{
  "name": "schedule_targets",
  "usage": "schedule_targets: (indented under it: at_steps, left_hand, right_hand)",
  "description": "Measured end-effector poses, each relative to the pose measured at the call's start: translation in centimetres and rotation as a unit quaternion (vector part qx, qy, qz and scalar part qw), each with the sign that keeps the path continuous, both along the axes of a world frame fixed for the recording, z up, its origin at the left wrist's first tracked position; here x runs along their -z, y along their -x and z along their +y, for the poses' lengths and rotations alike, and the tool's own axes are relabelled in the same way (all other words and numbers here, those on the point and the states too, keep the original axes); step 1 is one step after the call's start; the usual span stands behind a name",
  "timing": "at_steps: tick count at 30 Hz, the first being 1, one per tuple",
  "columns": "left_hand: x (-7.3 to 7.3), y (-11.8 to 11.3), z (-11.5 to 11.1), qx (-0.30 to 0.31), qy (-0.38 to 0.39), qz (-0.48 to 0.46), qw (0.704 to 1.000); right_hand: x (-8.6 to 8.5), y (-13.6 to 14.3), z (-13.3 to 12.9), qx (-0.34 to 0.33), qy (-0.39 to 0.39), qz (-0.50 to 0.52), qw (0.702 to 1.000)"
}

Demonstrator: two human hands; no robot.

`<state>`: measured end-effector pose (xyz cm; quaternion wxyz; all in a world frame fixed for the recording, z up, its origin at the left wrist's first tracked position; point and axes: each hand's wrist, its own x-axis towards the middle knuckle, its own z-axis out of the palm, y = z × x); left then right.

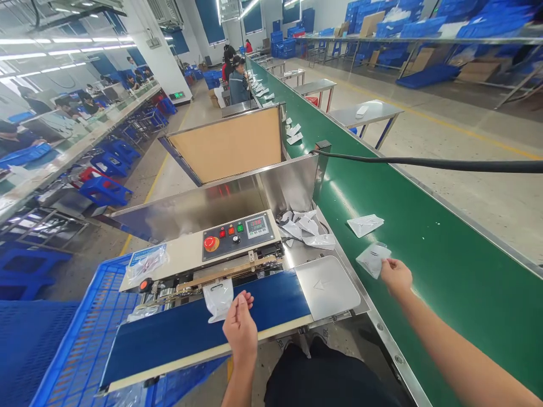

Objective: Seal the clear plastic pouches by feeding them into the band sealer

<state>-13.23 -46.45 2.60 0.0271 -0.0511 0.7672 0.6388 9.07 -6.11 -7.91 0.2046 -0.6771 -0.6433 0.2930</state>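
My right hand (396,276) pinches the edge of a small white plastic bag (372,259) over the green conveyor belt (466,282). Another white bag (365,225) lies on the belt just beyond it. My left hand (241,319) is above the blue belt (271,299) of the sealing machine (182,249), its fingers curled together; whether anything is between them is too small to tell. Beside those fingers a bag with a slot (219,299) sits with its top edge at the machine's sealing strip.
Several bags lie heaped on the metal surface (292,254) behind the steel plate (328,288). Metal partitions (212,203) stand beyond the machine. A blue crate (80,339) is at lower left. A black cable (424,163) crosses above the green belt. A person (238,85) sits farther along.
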Motion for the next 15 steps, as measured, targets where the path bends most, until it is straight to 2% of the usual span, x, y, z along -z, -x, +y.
schedule_targets:
  at_steps: [2,5,7,10,12,15]
  left_hand:
    - [-0.3,-0.7,2.1,0.062,-0.006,0.001,0.998]
    - [-0.7,-1.8,5.8,0.18,-0.011,0.012,0.984]
    - [-1.1,-2.2,8.3,0.251,-0.006,0.027,0.968]
    - [-1.9,-2.6,11.2,0.312,-0.004,0.049,0.949]
    - [-2.3,-3.0,12.1,0.349,-0.002,0.061,0.935]
    - [-2.1,-3.7,12.0,0.367,-0.004,0.054,0.928]
  right_hand:
    - [-1.5,0.3,-1.0,-0.034,-0.01,0.03,0.999]
    - [-5.4,1.0,-3.7,-0.142,-0.07,0.102,0.982]
    - [-8.4,1.8,-6.4,-0.231,-0.104,0.142,0.957]
    - [-11.9,3.7,-10.7,-0.35,-0.103,0.186,0.912]
    - [-12.9,5.0,-13.2,-0.391,-0.07,0.213,0.893]
    - [-12.6,6.5,-16.0,-0.369,0.003,0.249,0.896]
